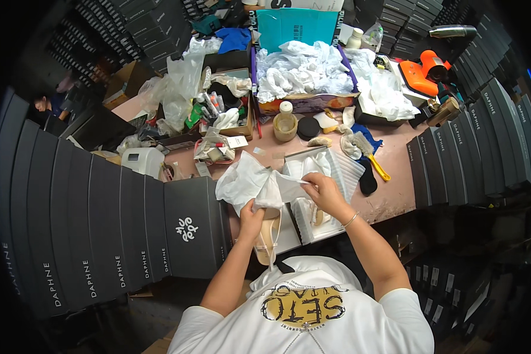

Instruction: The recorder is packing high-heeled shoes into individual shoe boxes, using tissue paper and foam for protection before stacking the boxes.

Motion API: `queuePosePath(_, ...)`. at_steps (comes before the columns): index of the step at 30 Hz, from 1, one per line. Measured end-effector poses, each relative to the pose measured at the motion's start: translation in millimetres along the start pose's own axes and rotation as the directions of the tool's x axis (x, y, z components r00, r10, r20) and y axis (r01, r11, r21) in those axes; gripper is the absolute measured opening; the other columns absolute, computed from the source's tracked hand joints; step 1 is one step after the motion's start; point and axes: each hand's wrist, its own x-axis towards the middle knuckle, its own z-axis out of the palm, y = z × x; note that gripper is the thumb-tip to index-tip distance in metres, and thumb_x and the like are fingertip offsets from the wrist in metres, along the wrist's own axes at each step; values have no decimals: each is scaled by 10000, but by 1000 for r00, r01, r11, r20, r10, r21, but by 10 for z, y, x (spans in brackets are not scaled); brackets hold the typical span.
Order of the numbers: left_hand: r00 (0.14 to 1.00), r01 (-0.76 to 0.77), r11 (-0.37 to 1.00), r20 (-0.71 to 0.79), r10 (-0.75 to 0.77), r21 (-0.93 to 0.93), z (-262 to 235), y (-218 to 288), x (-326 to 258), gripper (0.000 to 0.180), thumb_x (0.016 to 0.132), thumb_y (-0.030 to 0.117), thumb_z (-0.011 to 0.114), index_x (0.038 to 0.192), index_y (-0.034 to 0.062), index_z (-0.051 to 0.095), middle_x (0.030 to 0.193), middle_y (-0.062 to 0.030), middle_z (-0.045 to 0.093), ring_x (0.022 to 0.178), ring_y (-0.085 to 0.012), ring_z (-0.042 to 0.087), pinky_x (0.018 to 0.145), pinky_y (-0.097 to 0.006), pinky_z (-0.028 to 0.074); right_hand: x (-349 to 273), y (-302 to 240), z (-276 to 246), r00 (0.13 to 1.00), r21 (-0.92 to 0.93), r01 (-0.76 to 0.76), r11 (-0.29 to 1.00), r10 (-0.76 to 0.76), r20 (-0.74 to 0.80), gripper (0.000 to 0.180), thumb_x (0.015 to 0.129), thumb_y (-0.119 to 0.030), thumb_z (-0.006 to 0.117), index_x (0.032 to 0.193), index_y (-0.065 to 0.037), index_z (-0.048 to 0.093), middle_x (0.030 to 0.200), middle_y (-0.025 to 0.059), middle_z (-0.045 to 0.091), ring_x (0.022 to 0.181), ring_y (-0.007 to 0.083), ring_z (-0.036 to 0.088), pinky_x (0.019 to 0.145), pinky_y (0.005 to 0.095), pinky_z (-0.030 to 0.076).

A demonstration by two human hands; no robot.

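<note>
The left hand [251, 217] is closed around a beige shoe [266, 239], gripping it near its upper part so that the rest hangs down toward the person's chest, just off the near edge of the tabletop [395, 192]; held this way the shoe stays clear of the clutter and turned up to the white tissue paper [248, 183] bunched over its top. The right hand [324, 193] pinches an edge of that same sheet between fingers and thumb, drawing it taut across toward the left hand, which looks like a way to keep the paper spread while it goes round or comes off the shoe; which of the two I cannot tell. The shoe looks pale tan, slim, with a smooth light sole showing, and its toe end is hidden in the paper. Directly under the hands, at the near edge of the tabletop, lies an open white shoe box [321, 194] lined with more paper, close enough to drop things into. To the left stands a row of black shoe boxes [100, 236] on end, and another row lines the right edge. Farther back sit a small jar with a pale lid [285, 123], a yellow-handled brush [371, 156], and a large open box full of crumpled white paper [301, 74].
</note>
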Motion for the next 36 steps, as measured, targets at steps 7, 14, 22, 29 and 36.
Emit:
queuePosePath(7, 953, 288, 879, 24, -302, -381, 305, -127, 187, 328, 878, 76, 538, 1190, -18, 499, 1042, -145, 618, 888, -258, 646, 731, -396, 561, 124, -1, 393, 947, 152, 103, 983, -50, -317, 110, 815, -64, 630, 907, -16, 594, 808, 151, 591, 721, 304, 601, 656, 357, 476)
queuePosePath(14, 830, 557, 656, 329, -450, -509, 591, -142, 7, 289, 903, 187, 564, 1164, 75, 508, 1035, -69, 613, 901, -185, 634, 754, -332, 551, -8, -53, 512, 842, -316, 533, 785, -529, 107, 257, 713, -84, 640, 966, -98, 599, 799, 64, 550, 700, 260, 587, 595, 359, 473)
queuePosePath(22, 693, 617, 683, 681, -236, -390, 213, 156, -188, 488, 936, 385, 487, 1305, 72, 425, 1195, -54, 541, 1157, -205, 499, 972, -425, 418, -366, -5, 312, 776, -517, 629, 580, -501, 382, 101, 758, -190, 562, 815, -109, 583, 784, 32, 522, 744, 182, 562, 699, 311, 430)
queuePosePath(29, 813, 281, 950, 560, -161, -134, 377, 222, -37, 570, 910, 303, 600, 1328, -10, 371, 1194, -108, 543, 1076, -186, 541, 916, -320, 444, -474, -125, 317, 775, -499, 632, 593, -475, 416, 113, 781, -161, 556, 817, -60, 591, 810, 50, 547, 789, 198, 588, 756, 318, 465)
queuePosePath(36, 910, -123, 990, 390, 140, -67, 502, -38, -43, 636, 857, 98, 618, 1383, -42, 289, 1208, -136, 540, 1054, -177, 555, 891, -288, 462, -511, -186, 88, 850, -134, 476, 869, -415, 325, 134, 766, -89, 643, 884, -25, 634, 873, 83, 637, 730, 224, 632, 663, 305, 513)
